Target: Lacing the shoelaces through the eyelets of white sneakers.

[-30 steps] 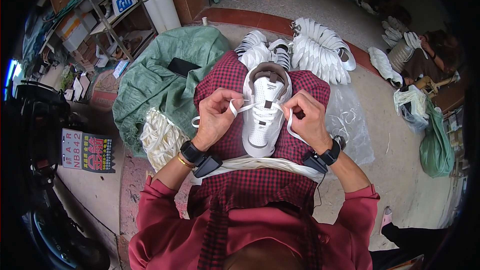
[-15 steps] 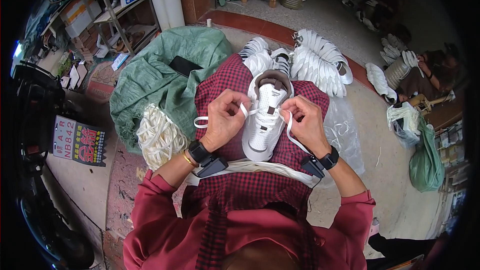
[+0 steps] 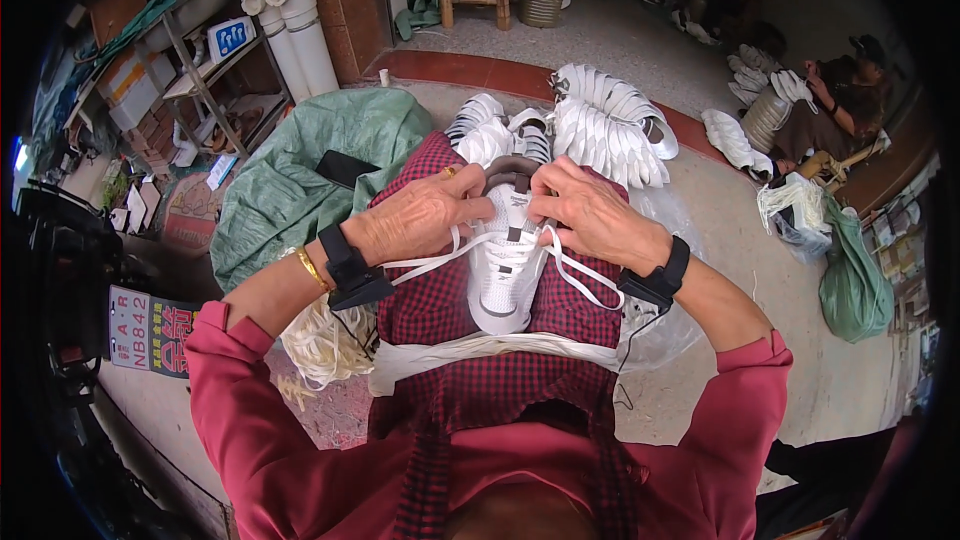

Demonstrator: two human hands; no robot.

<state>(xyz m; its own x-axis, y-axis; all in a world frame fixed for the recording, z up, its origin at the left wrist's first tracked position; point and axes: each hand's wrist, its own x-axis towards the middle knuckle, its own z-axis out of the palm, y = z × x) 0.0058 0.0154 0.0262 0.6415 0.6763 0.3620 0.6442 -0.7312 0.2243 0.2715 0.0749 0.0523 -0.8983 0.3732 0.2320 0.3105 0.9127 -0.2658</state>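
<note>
A white sneaker (image 3: 500, 285) with a dark collar lies on my lap over a red-and-black checked apron (image 3: 425, 300), toe toward me. A white shoelace (image 3: 585, 280) runs across its lower eyelets, and slack lengths trail out on both sides. At the upper left edge of the shoe opening, the fingers of my left hand (image 3: 425, 210) are pinched together on the lace. My right hand (image 3: 595, 215) pinches the lace at the opposite edge, thumb below the fingers. The fingertips of both hands are partly hidden against the shoe.
Several white shoe uppers (image 3: 610, 130) are stacked beyond my knees. A green woven sack (image 3: 290, 190) with a dark phone (image 3: 345, 168) stands at left, beside a bundle of white laces (image 3: 325, 345). More laces (image 3: 490, 348) lie across my lap. Another person (image 3: 850, 100) sits at far right.
Both hands have moved up the sneaker from its middle to near the collar, with elbows spread wider. The laces now hang loose below the hands. The head view has shifted slightly.
</note>
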